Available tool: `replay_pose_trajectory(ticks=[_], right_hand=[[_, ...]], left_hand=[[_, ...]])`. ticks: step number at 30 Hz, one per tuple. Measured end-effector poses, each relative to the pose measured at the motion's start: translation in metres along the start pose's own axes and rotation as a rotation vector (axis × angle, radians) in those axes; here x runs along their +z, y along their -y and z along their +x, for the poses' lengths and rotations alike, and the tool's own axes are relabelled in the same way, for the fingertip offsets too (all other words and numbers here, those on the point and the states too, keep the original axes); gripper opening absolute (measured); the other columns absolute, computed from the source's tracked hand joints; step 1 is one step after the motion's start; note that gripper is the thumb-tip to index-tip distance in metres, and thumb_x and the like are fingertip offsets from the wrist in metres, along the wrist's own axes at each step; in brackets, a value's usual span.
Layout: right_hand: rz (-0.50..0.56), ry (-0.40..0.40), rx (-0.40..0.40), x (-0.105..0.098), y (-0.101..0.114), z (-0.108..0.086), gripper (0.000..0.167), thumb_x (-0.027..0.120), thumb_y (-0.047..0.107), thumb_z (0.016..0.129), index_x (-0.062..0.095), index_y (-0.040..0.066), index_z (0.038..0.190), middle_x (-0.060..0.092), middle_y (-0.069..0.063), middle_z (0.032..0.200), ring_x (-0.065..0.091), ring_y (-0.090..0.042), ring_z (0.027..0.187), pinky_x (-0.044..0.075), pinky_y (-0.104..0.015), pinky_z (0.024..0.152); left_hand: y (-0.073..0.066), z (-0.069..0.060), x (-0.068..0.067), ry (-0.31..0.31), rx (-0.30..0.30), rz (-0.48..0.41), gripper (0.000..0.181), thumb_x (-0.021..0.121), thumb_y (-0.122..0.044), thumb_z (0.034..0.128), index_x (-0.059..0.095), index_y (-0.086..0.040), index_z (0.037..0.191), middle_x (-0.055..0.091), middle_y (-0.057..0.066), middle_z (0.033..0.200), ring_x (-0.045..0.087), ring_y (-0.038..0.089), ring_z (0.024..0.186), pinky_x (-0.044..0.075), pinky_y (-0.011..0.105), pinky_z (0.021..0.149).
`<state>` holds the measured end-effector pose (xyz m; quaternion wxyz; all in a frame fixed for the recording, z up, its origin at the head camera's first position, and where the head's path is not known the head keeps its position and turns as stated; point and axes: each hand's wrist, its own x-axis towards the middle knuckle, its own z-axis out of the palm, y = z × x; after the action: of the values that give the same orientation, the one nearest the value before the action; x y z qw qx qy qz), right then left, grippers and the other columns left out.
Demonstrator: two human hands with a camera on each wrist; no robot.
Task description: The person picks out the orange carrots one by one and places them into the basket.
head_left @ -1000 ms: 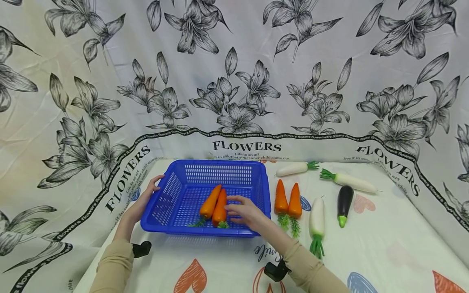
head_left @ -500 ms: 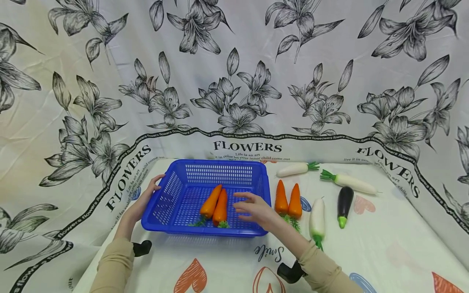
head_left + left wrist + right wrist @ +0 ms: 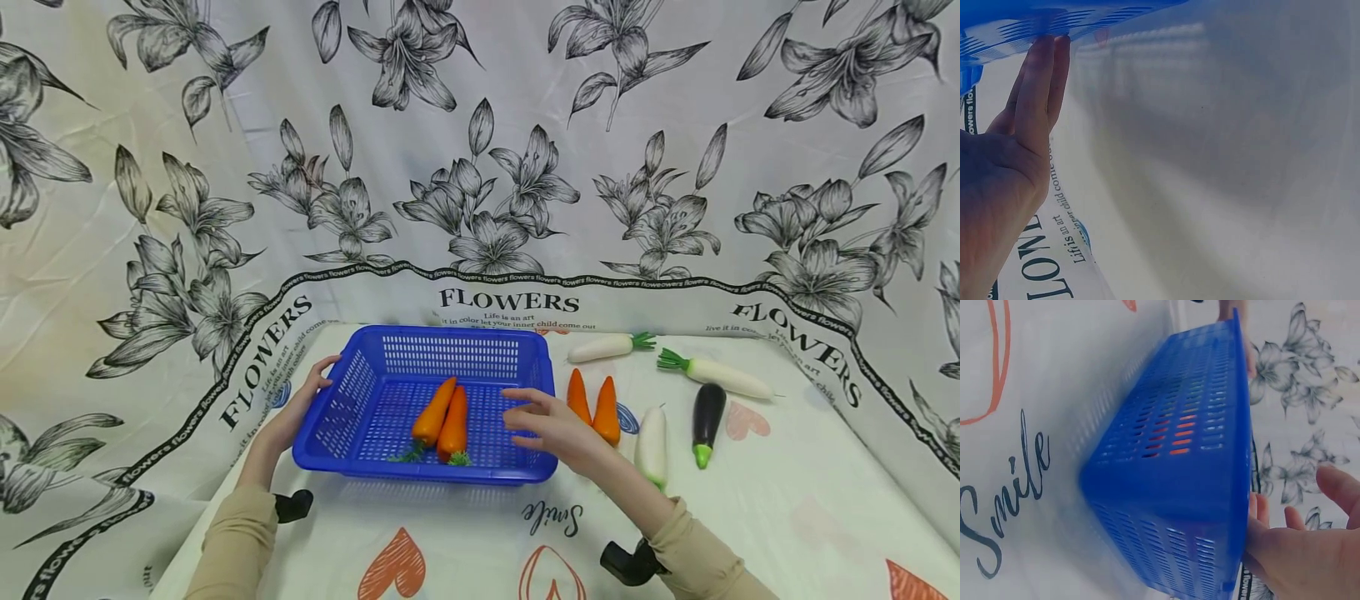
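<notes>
A blue plastic basket [image 3: 423,472] with slotted walls holds two orange carrots, the left carrot [image 3: 433,415] leaning close to the right carrot [image 3: 453,425]. At the basket's left side, my left hand [image 3: 300,404] touches the outer wall; in the left wrist view its fingers [image 3: 1036,87] reach up straight against the blue plastic. My right hand [image 3: 558,429] is over the basket's right rim with fingers spread and nothing held. In the right wrist view, the right hand [image 3: 1304,544] is just beyond the rim.
Right of the basket lie two more carrots [image 3: 606,412], partly behind my right hand and forearm. Farther right are a white radish [image 3: 651,446], an eggplant [image 3: 707,417] and another radish [image 3: 727,375]. A third radish [image 3: 603,347] lies behind the carrots. A floral curtain [image 3: 495,167] backs the table.
My right hand has drawn away to the right from the carrots in the basket, reaching the right rim. My left hand, the basket and its carrots have stayed in place.
</notes>
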<state>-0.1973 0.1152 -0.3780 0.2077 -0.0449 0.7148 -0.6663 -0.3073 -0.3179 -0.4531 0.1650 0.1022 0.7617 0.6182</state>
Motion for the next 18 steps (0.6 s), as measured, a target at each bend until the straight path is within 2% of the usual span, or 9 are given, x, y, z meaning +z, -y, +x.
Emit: replay_pose_trajectory(ticks=[1,2,3,5,8,13,18], right_hand=[[-0.002,0.001,0.001,-0.001,0.001,-0.001,0.053,0.059,0.024,0.092,0.043,0.011,0.141,0.051,-0.020,0.129,0.058,-0.021,0.109,0.047,-0.041,0.096],[-0.003,0.001,0.000,-0.003,0.001,-0.002,0.053,0.059,0.024,0.092,0.042,0.011,0.141,0.051,-0.021,0.129,0.058,-0.022,0.110,0.046,-0.041,0.096],[-0.005,0.000,-0.002,-0.004,0.002,-0.003,0.053,0.059,0.024,0.092,0.042,0.011,0.141,0.051,-0.020,0.129,0.058,-0.022,0.110,0.046,-0.041,0.096],[-0.011,0.000,-0.009,-0.007,0.004,-0.005,0.054,0.060,0.024,0.092,0.041,0.011,0.141,0.051,-0.020,0.129,0.057,-0.023,0.111,0.045,-0.042,0.097],[-0.016,-0.003,-0.022,-0.011,0.005,-0.009,0.056,0.060,0.024,0.092,0.041,0.011,0.142,0.051,-0.019,0.129,0.056,-0.025,0.114,0.045,-0.043,0.098],[-0.013,-0.027,-0.024,-0.018,0.007,-0.016,0.056,0.060,0.024,0.091,0.041,0.012,0.142,0.051,-0.019,0.132,0.054,-0.029,0.119,0.045,-0.042,0.098],[-0.010,-0.042,-0.031,-0.028,0.009,-0.022,0.059,0.060,0.023,0.092,0.037,0.010,0.144,0.050,-0.019,0.132,0.054,-0.028,0.119,0.044,-0.041,0.099]], left_hand=[[-0.021,-0.013,0.013,-0.016,-0.013,0.023,0.054,0.026,-0.031,0.0979,0.009,-0.033,0.149,0.025,0.015,0.142,0.050,0.022,0.105,0.046,0.033,0.080],[-0.036,-0.021,0.022,-0.040,-0.052,0.039,0.054,0.022,-0.026,0.0984,0.006,-0.028,0.150,0.020,0.019,0.144,0.049,0.023,0.108,0.045,0.034,0.083],[-0.045,-0.026,0.028,-0.054,-0.069,0.029,0.055,0.022,-0.024,0.0978,0.005,-0.025,0.150,0.019,0.019,0.146,0.048,0.023,0.109,0.045,0.033,0.084],[-0.050,-0.028,0.030,-0.038,-0.057,0.037,0.056,0.020,-0.023,0.0974,0.003,-0.022,0.151,0.015,0.025,0.146,0.048,0.023,0.109,0.045,0.033,0.083],[-0.040,-0.023,0.025,-0.022,-0.033,0.021,0.055,0.022,-0.027,0.0974,0.005,-0.027,0.150,0.016,0.027,0.143,0.050,0.022,0.106,0.046,0.033,0.081],[-0.022,-0.014,0.016,-0.030,-0.021,0.007,0.054,0.023,-0.030,0.0977,0.006,-0.033,0.149,0.018,0.022,0.145,0.050,0.020,0.105,0.046,0.033,0.081],[-0.021,-0.013,0.016,-0.048,-0.038,0.012,0.054,0.021,-0.028,0.0978,0.006,-0.031,0.149,0.017,0.021,0.146,0.049,0.022,0.105,0.045,0.033,0.082]])
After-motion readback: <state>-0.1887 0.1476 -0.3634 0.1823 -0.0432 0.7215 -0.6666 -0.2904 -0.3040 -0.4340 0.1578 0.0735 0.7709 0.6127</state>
